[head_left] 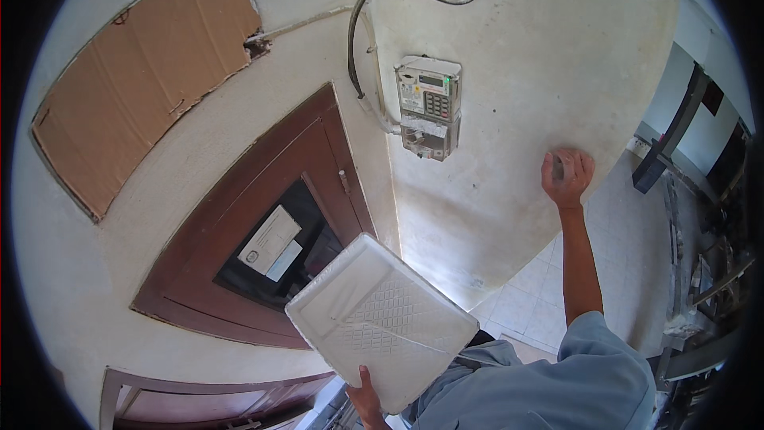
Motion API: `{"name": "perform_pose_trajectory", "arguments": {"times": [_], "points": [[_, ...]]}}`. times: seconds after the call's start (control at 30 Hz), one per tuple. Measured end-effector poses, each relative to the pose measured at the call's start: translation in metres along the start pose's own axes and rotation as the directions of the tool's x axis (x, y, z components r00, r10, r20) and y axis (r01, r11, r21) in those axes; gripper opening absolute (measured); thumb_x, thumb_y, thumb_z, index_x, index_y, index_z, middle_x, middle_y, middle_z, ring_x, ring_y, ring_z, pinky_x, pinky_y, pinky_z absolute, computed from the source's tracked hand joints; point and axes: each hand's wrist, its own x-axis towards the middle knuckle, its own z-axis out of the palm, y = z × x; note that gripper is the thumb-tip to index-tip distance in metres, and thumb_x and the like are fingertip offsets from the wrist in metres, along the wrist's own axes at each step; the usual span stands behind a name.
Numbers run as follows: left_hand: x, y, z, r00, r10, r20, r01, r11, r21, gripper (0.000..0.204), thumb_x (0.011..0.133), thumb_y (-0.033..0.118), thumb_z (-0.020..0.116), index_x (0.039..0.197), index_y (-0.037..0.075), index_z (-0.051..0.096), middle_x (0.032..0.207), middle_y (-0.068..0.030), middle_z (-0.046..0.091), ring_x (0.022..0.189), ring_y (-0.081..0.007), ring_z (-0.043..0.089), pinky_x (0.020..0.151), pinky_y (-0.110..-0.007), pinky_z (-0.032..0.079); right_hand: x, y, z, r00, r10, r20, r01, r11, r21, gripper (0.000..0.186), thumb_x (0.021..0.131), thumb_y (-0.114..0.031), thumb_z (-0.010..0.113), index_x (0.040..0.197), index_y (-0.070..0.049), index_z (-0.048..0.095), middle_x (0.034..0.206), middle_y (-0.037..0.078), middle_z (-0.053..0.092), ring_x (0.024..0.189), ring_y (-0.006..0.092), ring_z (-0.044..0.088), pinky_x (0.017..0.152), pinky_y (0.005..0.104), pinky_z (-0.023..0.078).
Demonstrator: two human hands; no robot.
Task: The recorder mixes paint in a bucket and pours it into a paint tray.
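Note:
My left hand [365, 398] grips the lower edge of a white paint tray [386, 320], its thumb lying over the rim. The tray is tilted in front of my body, with a raised diamond pattern and whitish paint over its inside. My right hand [567, 175] is stretched out against the pale wall [517, 80], near its right edge. Its fingers are curled round something small and greyish, mostly hidden by the hand. Left of that hand, an electricity meter [430, 107] with a keypad and a clear lower cover is fixed to the wall.
Dark cables [354, 40] run down the wall to the meter. At left is a brown wooden door [239, 271] with a dark pane, below a cardboard sheet [151, 72]. Pale floor tiles [525, 302] lie beyond the wall's edge; cluttered dark frames [716, 271] stand at far right.

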Motion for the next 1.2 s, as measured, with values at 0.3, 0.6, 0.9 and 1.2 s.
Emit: {"name": "perform_pose_trajectory", "arguments": {"times": [0.3, 0.6, 0.9, 1.2], "points": [[0.022, 0.020, 0.010, 0.992, 0.033, 0.124, -0.033, 0.999, 0.001, 0.055, 0.092, 0.033, 0.062, 0.123, -0.011, 0.054, 0.115, -0.0202, 0.063, 0.104, -0.0263, 0.060, 0.091, -0.037, 0.046, -0.008, 0.001, 0.005, 1.000, 0.001, -0.011, -0.001, 1.000, 0.002, 0.023, 0.069, -0.014, 0.074, 0.084, -0.012, 0.057, 0.076, 0.002, 0.058, 0.073, 0.0222, 0.053, 0.068, 0.0372, 0.038], [0.042, 0.019, 0.017, 0.974, 0.043, 0.221, -0.052, 0.998, 0.035, 0.058, 0.090, 0.037, 0.063, 0.123, -0.010, 0.055, 0.116, -0.0205, 0.063, 0.105, -0.0272, 0.060, 0.091, -0.036, 0.046, -0.002, -0.003, 0.002, 0.999, 0.007, 0.038, -0.009, 0.999, 0.048, 0.022, 0.071, -0.010, 0.072, 0.087, -0.011, 0.057, 0.078, 0.004, 0.059, 0.075, 0.0228, 0.053, 0.071, 0.0362, 0.037], [0.043, 0.019, 0.018, 0.969, -0.018, 0.248, -0.010, 0.994, 0.111, 0.057, 0.089, 0.035, 0.066, 0.123, -0.010, 0.055, 0.116, -0.0190, 0.063, 0.106, -0.0256, 0.060, 0.093, -0.036, 0.045, -0.012, 0.004, -0.015, 0.998, 0.024, 0.064, -0.027, 0.998, 0.055, 0.025, 0.074, -0.002, 0.070, 0.093, -0.009, 0.057, 0.086, 0.007, 0.061, 0.087, 0.0270, 0.054, 0.083, 0.0394, 0.038], [0.045, 0.024, 0.018, 0.963, -0.041, 0.266, 0.023, 0.997, 0.071, 0.059, 0.088, 0.038, 0.068, 0.119, -0.011, 0.057, 0.111, -0.0198, 0.065, 0.101, -0.0247, 0.062, 0.090, -0.035, 0.047, -0.003, 0.047, -0.041, 0.998, 0.040, -0.058, -0.055, 0.958, -0.283, 0.035, 0.079, -0.015, 0.075, 0.107, -0.005, 0.056, 0.105, 0.011, 0.057, 0.107, 0.0279, 0.049, 0.091, 0.0406, 0.034]]}}
